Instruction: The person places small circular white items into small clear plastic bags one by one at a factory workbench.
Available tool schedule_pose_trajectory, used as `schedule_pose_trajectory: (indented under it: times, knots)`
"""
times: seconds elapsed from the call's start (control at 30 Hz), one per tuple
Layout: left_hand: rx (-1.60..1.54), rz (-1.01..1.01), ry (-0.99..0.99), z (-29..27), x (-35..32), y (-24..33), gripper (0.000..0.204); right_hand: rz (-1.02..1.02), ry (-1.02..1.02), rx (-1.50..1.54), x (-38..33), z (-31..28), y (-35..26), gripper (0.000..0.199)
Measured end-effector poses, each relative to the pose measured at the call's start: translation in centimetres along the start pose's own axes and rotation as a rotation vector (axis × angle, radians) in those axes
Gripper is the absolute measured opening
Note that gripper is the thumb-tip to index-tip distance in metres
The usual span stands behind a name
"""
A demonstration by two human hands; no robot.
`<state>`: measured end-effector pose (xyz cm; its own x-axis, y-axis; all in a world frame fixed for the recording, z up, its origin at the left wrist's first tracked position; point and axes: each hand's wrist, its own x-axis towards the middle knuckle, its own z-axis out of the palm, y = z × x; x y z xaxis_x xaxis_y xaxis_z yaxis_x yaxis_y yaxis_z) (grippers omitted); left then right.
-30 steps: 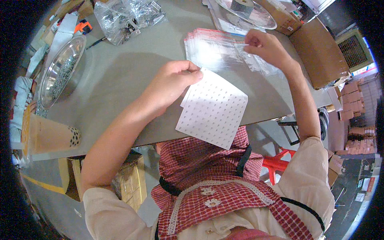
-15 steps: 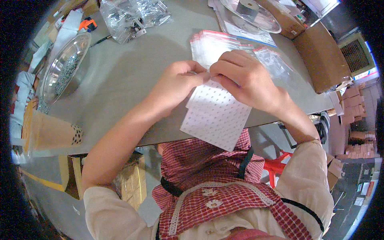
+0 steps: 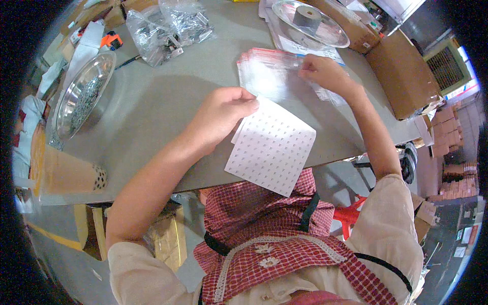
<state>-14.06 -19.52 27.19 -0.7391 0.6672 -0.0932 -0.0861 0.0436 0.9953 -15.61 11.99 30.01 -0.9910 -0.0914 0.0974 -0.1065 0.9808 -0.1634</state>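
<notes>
Sheet (image 3: pixel 272 150) of white paper, printed with a regular grid of small marks, is serving as the landmark: it is lying tilted at the near edge of the grey table (image 3: pixel 152 107), its lower corner hanging out over the edge above the person's red checked apron.

Left hand (image 3: pixel 221 117) is gripping the sheet at its upper-left corner, fingers curled closed, thumb and fingertips pinching the paper edge. The sheet appears to be the top of a thin stack, since a second edge is showing just beside the fingers; how many sheets are there cannot be told.

Right hand (image 3: pixel 325 73) is reaching beyond the sheet, up and to its right, and resting on a fanned pile of clear plastic bags (image 3: pixel 277 73) with red strips along their tops. Its fingers are bent and touching the top bag; whether they are actually pinching it cannot be told.

Far left of the sheet, a round metal bowl (image 3: pixel 84 94) is sitting on the table, holding small metal parts. Beyond the sheet, at the table's far side, crumpled clear bags of hardware (image 3: pixel 170 28) are lying. Up and right of the sheet, a shallow metal dish (image 3: pixel 325 28) with a grey roll in it is standing beside brown cardboard boxes (image 3: pixel 401 76).
</notes>
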Motion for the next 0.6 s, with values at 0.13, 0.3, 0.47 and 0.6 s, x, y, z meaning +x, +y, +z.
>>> schedule_pose_trajectory:
  times: [0.13, 0.3, 0.47, 0.6]
  knots:
    - [-0.032, -0.018, 0.006, 0.2, -0.4, 0.2, 0.018, 0.223, -0.008, -0.117, -2.8, -1.9, 4.7, 0.049]
    - [-0.002, -0.007, 0.000, 0.3, -0.4, 0.6, 0.021, 0.256, 0.096, 0.194, -6.4, -4.4, 11.8, 0.064]
    - [0.019, 0.017, 0.012, 0.1, -0.1, 0.2, 0.022, 0.440, 0.025, 0.431, -10.1, -2.4, 11.9, 0.082]
    - [-0.026, 0.004, 0.058, 0.9, -0.5, 0.5, 0.020, 0.152, 0.034, 0.128, -10.1, 0.0, 7.7, 0.085]
